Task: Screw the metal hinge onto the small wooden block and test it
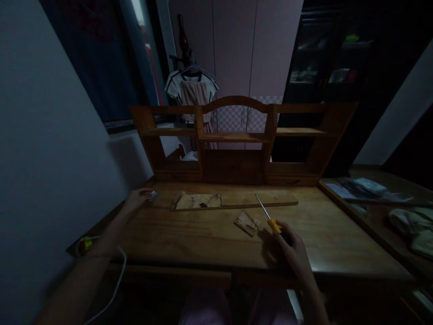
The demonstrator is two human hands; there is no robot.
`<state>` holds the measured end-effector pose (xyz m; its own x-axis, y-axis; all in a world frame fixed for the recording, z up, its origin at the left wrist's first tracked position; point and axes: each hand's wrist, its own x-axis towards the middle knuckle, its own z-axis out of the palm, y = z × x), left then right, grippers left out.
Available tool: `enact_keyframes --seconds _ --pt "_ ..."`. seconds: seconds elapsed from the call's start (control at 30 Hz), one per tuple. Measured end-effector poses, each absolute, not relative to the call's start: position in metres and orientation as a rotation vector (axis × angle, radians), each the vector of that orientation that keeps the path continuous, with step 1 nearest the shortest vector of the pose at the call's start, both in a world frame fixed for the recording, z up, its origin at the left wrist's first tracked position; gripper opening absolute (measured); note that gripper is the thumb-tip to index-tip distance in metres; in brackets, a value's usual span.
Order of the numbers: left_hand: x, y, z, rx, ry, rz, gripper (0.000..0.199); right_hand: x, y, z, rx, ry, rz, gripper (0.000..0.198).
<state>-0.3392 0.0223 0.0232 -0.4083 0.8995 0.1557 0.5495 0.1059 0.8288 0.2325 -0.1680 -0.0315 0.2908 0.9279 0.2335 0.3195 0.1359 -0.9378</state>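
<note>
Our right hand grips one yellow-handled screwdriver, its tip over one long wooden board; one small wood scrap lies just beside. Our left hand pinches one small metal piece on the desk.

Glossy wooden desk; screwdriver with metal shaft, plastic handle.

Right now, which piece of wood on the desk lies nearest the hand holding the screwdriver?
The small wood scrap, just left of the right hand and screwdriver; the long plank lies farther back.
</note>
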Motion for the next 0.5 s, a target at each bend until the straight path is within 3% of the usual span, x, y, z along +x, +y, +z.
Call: enact_keyframes --seconds 0.13,0.3,0.5 --pt "-0.356 0.017 0.020 1.296 2.030 1.300 0.020 0.195 -0.147 0.002 -1.231 -1.307 0.802 0.046" --pt "-0.351 0.017 0.010 1.287 2.107 1.396 0.033 0.073 -0.099 0.049 -1.152 -1.752 0.614 0.059" --pt "-0.351 0.008 0.014 1.220 2.135 1.499 0.029 -0.086 -0.042 0.037 -1.186 -2.104 0.542 0.022"
